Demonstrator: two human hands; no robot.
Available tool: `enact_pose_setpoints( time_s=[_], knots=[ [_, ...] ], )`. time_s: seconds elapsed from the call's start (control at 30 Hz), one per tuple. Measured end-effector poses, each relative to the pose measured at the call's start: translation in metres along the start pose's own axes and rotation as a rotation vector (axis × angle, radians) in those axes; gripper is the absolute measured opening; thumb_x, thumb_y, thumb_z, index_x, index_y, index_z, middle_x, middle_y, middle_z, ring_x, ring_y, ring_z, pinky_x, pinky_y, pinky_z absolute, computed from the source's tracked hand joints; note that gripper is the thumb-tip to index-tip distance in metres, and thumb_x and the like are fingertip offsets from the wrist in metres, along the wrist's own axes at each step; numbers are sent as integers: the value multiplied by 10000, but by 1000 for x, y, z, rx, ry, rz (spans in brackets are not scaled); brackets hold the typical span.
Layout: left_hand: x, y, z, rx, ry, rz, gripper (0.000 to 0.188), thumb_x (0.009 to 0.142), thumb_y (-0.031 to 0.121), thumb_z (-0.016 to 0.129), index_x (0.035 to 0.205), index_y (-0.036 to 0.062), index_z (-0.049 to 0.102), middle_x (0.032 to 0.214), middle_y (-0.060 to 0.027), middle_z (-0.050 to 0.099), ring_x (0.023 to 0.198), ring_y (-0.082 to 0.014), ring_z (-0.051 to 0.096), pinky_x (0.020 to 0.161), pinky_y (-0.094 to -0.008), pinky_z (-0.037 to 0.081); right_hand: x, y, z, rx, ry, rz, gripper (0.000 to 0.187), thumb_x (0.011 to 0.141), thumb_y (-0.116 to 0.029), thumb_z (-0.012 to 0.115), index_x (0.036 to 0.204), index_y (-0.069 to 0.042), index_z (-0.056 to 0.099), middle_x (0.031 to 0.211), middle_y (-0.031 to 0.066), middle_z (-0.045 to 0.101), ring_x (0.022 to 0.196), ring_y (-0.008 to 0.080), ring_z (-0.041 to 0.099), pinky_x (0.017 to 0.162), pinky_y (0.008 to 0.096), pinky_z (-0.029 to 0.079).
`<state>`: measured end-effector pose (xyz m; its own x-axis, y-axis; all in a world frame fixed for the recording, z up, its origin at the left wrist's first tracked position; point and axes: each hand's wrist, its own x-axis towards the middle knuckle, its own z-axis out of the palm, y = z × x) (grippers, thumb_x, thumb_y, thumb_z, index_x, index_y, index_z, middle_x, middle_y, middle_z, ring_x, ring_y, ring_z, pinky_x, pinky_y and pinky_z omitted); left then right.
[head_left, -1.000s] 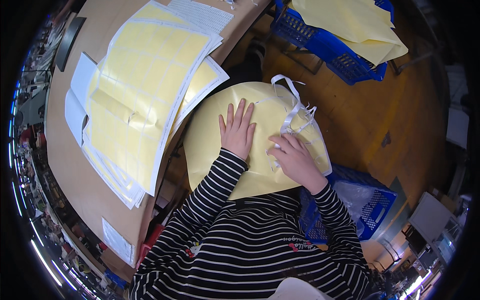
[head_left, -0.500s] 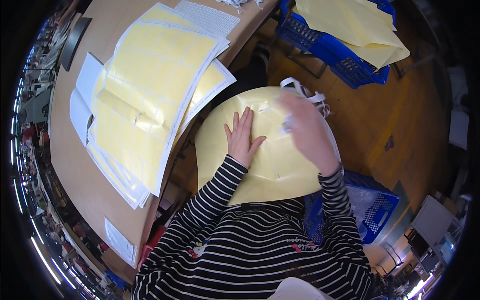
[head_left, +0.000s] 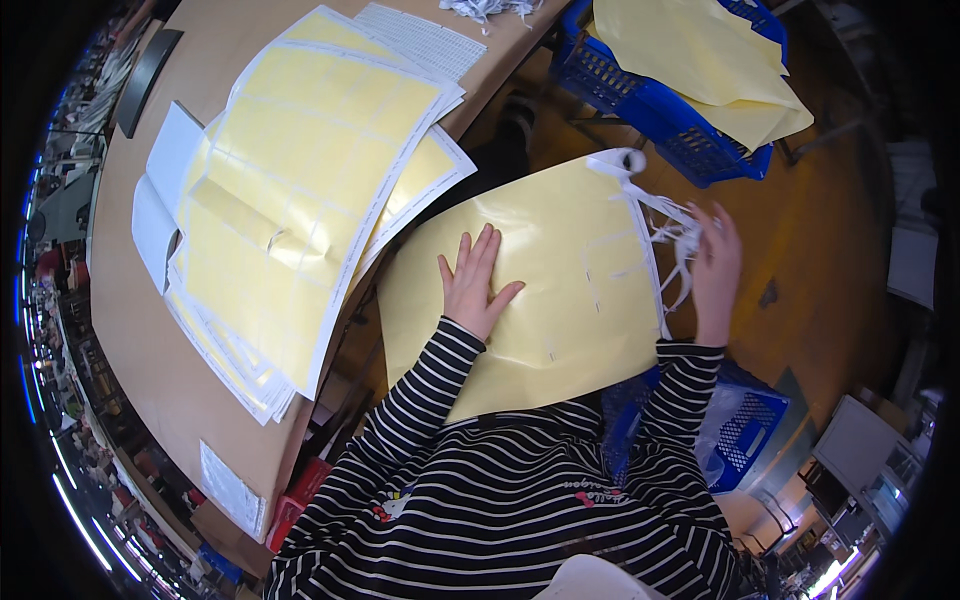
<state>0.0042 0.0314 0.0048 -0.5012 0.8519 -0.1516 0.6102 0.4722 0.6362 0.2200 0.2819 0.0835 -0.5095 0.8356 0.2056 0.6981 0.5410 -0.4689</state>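
A large yellow sheet [head_left: 540,290] with a white right edge lies across my lap, carrying a few short printed or stuck marks. Flat on its left part rests my left hand [head_left: 475,290], fingers spread, holding nothing. Beyond the sheet's right edge is my right hand [head_left: 717,270], its fingers extended and partly apart. Thin white strips [head_left: 680,235] dangle along that edge, right beside the fingers; whether they touch the hand is hard to make out. The sheet's far right corner curls into a white roll [head_left: 615,162].
On the brown table [head_left: 130,260] to the left lies a stack of yellow sheets [head_left: 300,190] with white borders. White scraps [head_left: 490,10] sit at its far edge. A blue crate [head_left: 650,95] at the far right bears more yellow sheets [head_left: 700,60]. Another blue crate [head_left: 750,430] stands at my right.
My right hand has moved off the sheet to the right, beside the strips. The sheet's right part has spread flatter and its far corner now curls up. My left hand has shifted slightly.
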Motion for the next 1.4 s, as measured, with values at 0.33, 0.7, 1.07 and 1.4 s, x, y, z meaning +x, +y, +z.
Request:
enact_pose_setpoints(
  time_s=[0.33, 0.7, 1.07, 1.4],
  knots=[
    [-1, 20, -11, 293, 83, 75, 709, 855, 460, 643, 1469, 210, 394, 1537, -31, 345, 1394, -316, 317, 1132, -571, 186, -28, 58, -99, 54, 539, 211, 270, 931, 23, 516, 1136, -27, 685, 1218, 116, 636, 1098, 201, 601, 943, 305, 458],
    [32, 51, -34, 458, 137, 14, 544, 805, 487, 689, 1171, 97, 592, 1100, -81, 583, 1091, -278, 510, 1077, -549, 283, -63, 26, -183, 566, 1125, 253, 331, 964, -71, 471, 1276, 7, 547, 1294, 209, 552, 1179, 314, 557, 1037, 422, 457],
    [168, 127, -19, -144, -462, 496, 359, 884, 384, 638, 1104, 106, 696, 970, -162, 700, 869, -330, 678, 815, -381, 547, -69, -56, -176, 1747, -85, -563, 455, 950, -318, 521, 1302, -39, 446, 1292, 200, 446, 1214, 332, 473, 876, 437, 557],
    [107, 208, -112, 56, 64, 742, 326, 860, 195, 595, 1178, 134, 641, 620, -119, 627, 533, -308, 622, 499, -391, 506, 23, -120, -72, 614, 368, -22, 395, 748, 38, 679, 1132, 18, 588, 1191, 146, 564, 1048, 261, 584, 846, 324, 498]
  ],
)
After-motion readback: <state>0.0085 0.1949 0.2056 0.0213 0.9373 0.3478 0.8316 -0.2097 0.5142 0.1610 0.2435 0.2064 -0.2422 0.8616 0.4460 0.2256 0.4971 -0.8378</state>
